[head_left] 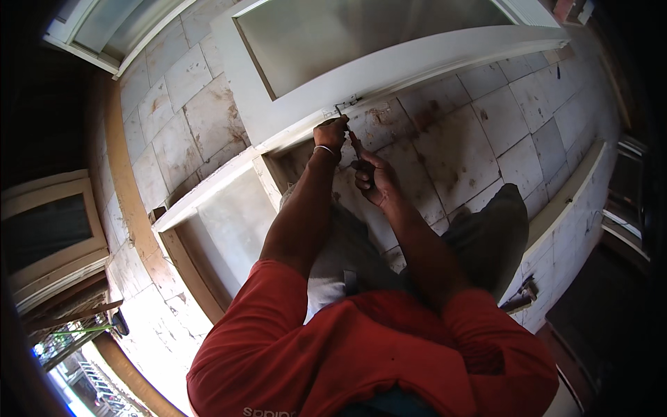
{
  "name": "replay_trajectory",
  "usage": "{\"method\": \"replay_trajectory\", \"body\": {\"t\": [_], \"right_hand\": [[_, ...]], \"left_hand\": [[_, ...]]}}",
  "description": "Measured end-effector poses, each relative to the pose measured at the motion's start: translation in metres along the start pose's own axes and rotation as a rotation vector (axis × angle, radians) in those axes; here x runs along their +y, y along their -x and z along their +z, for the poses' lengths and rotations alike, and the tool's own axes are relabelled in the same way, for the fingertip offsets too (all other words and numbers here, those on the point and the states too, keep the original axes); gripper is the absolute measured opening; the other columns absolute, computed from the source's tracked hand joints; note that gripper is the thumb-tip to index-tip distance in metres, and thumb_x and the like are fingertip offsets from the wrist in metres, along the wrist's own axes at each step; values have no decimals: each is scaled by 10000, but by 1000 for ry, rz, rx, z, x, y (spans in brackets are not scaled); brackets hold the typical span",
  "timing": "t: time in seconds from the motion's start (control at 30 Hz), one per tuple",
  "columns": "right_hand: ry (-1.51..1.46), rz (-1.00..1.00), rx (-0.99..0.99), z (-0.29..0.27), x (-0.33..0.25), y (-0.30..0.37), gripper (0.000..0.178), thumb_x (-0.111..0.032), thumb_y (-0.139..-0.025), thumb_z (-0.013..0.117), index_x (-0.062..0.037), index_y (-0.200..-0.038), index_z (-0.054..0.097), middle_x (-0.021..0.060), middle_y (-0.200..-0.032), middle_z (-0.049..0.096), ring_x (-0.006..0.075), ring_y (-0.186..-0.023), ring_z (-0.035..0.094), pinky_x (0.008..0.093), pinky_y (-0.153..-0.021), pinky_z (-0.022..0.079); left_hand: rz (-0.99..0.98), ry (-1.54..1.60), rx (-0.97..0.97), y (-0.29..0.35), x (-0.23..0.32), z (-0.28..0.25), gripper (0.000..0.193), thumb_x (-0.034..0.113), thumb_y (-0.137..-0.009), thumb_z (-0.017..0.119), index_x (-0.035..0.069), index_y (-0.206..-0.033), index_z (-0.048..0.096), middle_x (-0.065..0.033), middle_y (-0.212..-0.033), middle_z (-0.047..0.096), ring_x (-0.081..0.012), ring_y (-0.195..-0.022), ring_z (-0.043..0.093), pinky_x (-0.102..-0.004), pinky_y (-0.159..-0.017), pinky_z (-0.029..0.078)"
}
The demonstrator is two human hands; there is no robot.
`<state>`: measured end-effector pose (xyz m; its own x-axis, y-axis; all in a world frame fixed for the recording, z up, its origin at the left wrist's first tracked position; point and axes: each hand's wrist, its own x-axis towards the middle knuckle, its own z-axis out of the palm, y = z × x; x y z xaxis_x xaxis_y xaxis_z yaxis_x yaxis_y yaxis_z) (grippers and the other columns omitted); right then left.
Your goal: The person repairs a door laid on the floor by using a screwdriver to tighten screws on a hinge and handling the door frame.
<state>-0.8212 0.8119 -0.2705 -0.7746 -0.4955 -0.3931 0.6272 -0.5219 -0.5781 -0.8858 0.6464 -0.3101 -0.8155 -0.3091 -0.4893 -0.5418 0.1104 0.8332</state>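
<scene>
My right hand (377, 179) is wrapped round the handle of a screwdriver (355, 141) with an orange-red grip. Its thin shaft points up and away, toward a metal hinge (342, 105) on the edge of a white frame with a glass panel (396, 59). Close by that edge, my left hand (331, 133), with a pale band at the wrist, is closed at the shaft; its fingertips are partly hidden. Nearer on the left, a second white frame with a pale panel (233, 212) meets the first one's edge. The screw itself is too small to make out.
Stained white tiles (458, 149) cover the floor around my legs (486, 233). A long pale board (566, 201) stands at the right, with a dark metal piece (522, 295) near its lower end. Another glazed frame (114, 31) lies at the far left.
</scene>
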Motion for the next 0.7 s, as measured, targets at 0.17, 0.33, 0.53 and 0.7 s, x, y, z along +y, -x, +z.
{"method": "replay_trajectory", "body": {"t": [0.17, 0.33, 0.53, 0.7], "right_hand": [[1263, -573, 462, -6, 15, -2, 328, -215, -841, 685, -73, -1114, 573, 41, -828, 620, 134, -599, 544, 290, -551, 443], [338, 72, 487, 13, -10, 13, 327, -236, -839, 669, -62, -1084, 540, 110, -822, 634, 228, -626, 606, 354, -569, 478], [1524, -850, 495, 3, 5, 1, 338, -288, -869, 662, -44, -1089, 579, 53, -798, 614, 216, -693, 608, 333, -665, 504], [247, 34, 376, 5, -12, 7, 295, -254, -867, 668, -56, -1073, 595, 37, -803, 597, 159, -657, 568, 299, -588, 460]], "left_hand": [[27, 115, -70, -3, -7, 13, 281, 154, -950, 463, 75, -1110, 680, -26, -897, 701, -100, -712, 623, -253, -669, 516], [-75, 251, -12, 2, 3, 15, 251, 171, -938, 509, 66, -1069, 697, -41, -857, 689, -113, -673, 618, -252, -643, 515], [5, 84, -89, 0, 0, 9, 283, 260, -952, 532, 54, -1059, 694, -45, -894, 697, -117, -704, 630, -257, -667, 517], [59, -62, -38, -3, 0, 10, 285, 288, -968, 500, 104, -1060, 697, -21, -921, 702, -119, -719, 629, -272, -692, 497]]}}
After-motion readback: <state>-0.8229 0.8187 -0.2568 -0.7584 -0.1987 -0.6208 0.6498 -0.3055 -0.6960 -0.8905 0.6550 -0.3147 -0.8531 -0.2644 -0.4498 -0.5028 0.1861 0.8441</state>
